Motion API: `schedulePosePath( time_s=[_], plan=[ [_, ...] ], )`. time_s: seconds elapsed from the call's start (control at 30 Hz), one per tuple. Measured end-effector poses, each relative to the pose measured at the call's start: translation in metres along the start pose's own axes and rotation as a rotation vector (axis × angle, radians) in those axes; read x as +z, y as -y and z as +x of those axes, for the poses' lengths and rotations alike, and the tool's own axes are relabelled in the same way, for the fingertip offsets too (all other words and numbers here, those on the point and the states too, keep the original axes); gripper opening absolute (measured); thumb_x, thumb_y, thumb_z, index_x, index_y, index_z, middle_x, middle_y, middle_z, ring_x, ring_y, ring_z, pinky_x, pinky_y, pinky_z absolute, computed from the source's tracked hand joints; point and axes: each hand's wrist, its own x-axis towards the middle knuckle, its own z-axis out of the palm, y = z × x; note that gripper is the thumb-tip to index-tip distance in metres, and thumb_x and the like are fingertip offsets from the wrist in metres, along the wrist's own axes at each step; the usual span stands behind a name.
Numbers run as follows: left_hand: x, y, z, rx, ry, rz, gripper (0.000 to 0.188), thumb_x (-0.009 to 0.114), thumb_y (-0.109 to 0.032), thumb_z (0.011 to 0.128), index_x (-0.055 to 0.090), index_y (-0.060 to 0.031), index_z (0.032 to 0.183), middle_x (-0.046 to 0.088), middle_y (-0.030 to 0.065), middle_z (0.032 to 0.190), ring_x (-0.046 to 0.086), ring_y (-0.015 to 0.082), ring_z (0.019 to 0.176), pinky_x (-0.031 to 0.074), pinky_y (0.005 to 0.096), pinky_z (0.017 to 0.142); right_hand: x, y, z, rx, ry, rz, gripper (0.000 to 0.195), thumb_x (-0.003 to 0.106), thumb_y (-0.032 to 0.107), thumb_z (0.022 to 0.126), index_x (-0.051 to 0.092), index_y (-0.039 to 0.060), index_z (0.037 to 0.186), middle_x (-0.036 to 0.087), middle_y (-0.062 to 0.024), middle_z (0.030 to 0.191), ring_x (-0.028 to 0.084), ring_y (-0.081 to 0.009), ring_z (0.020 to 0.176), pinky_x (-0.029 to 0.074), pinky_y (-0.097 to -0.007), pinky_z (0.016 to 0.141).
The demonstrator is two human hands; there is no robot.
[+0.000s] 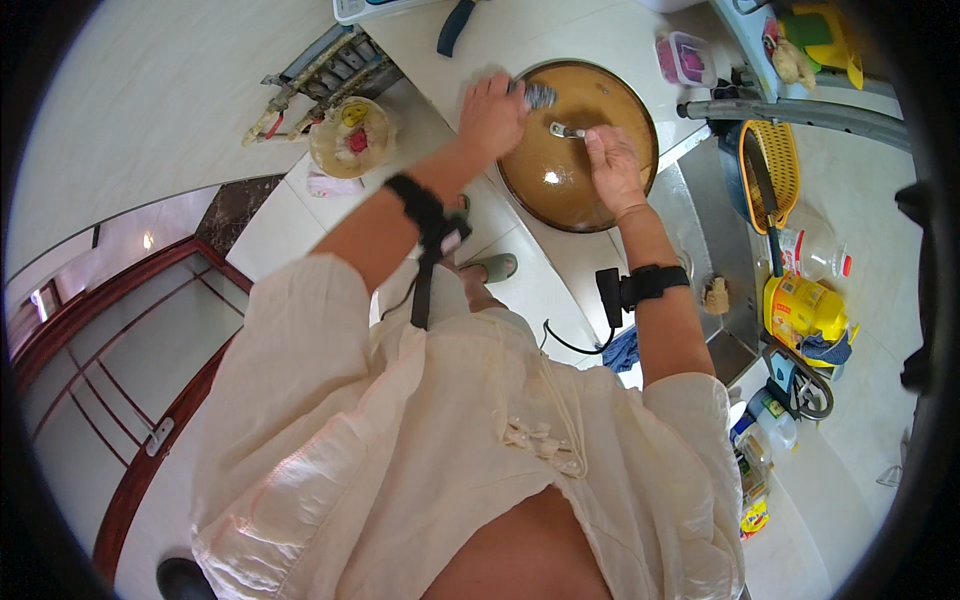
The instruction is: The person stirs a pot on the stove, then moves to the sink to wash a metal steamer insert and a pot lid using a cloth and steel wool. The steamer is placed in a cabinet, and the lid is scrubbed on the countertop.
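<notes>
A large round brown pan lid [559, 161] with a dark rim lies at the counter's front edge. My right hand [616, 169] grips the metal handle [564, 131] at its middle, with the far end of the handle showing past my fingers. Over the lid's far left part, my left hand [491, 116] is closed around a grey scourer [540, 95] that looks like steel wool. The scourer's striped end sticks out to the right, close above the lid or touching it; I cannot tell which. What lies under the lid is hidden.
Right of the lid is a steel sink [671, 217] with a sponge [716, 295]. Behind it stand a yellow basket [784, 154] and a yellow jug [806, 311]. A plastic box [686, 58] and a dark handle [454, 31] lie farther back. A bin [326, 154] is left.
</notes>
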Motion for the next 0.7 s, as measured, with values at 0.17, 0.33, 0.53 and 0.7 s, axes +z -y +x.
schedulePosePath(
  time_s=[0.17,0.33,0.53,0.7],
  plan=[
    [-0.002,-0.002,0.059,0.013,0.209,0.032,0.029,0.052,-0.026,0.09,0.063,-0.0118,0.113,0.053,0.0116,0.113,0.048,0.0317,0.108,0.037,0.0441,0.092,0.003,0.006,0.0,0.028,-0.003,0.042,0.023,0.048,0.026,0.095,0.059,0.0057,0.092,0.057,-0.0171,0.093,0.053,-0.0371,0.092,0.042,-0.0457,0.081],
    [0.004,0.0,-0.021,0.069,-0.015,-0.101,0.036,0.055,-0.022,0.088,0.058,-0.0046,0.119,0.051,0.0169,0.117,0.048,0.0346,0.105,0.038,0.0456,0.087,0.004,0.0,-0.002,0.025,-0.043,0.008,0.022,0.048,0.026,0.095,0.059,0.0058,0.094,0.057,-0.0176,0.094,0.053,-0.0382,0.091,0.042,-0.0463,0.08],
    [-0.011,-0.041,-0.102,0.208,-0.034,-0.048,0.044,0.059,-0.018,0.083,0.053,-0.0049,0.124,0.051,0.0138,0.115,0.05,0.0305,0.096,0.04,0.0421,0.08,0.009,0.001,-0.001,0.026,-0.052,-0.022,0.025,0.048,0.028,0.095,0.059,0.006,0.093,0.058,-0.0176,0.094,0.054,-0.0383,0.09,0.042,-0.0465,0.081],
    [-0.005,-0.064,-0.119,0.473,0.091,0.021,0.047,0.06,-0.016,0.077,0.055,-0.0062,0.123,0.051,0.009,0.113,0.049,0.0259,0.094,0.04,0.0368,0.079,0.009,0.002,0.001,0.021,-0.065,-0.007,0.025,0.047,0.028,0.094,0.06,0.0065,0.093,0.059,-0.018,0.094,0.054,-0.0385,0.092,0.042,-0.0464,0.083]
  ],
)
